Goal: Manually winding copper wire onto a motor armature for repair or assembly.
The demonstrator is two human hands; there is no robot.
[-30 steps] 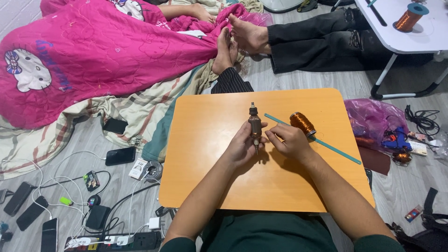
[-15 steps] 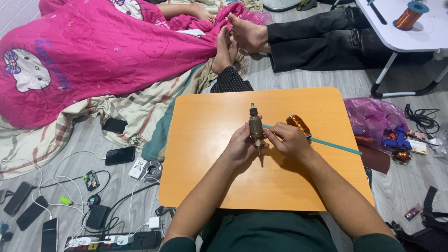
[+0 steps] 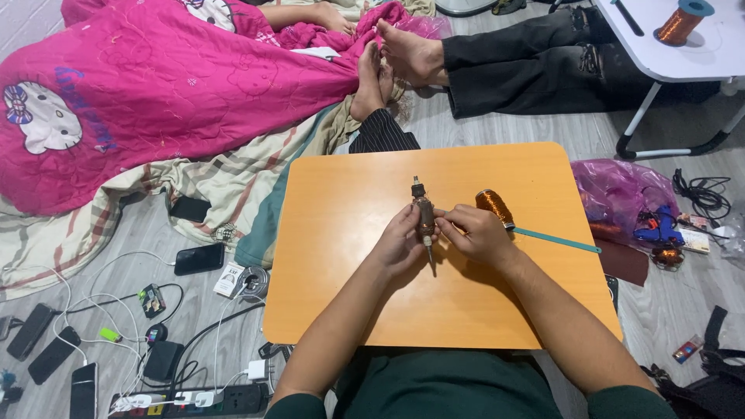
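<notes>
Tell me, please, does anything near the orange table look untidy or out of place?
Nothing on the orange wooden table stands out: both hands hold the small dark motor rotor upright. On the grey floor to the left, phones, white cables and a black power strip lie scattered and tangled.
</notes>
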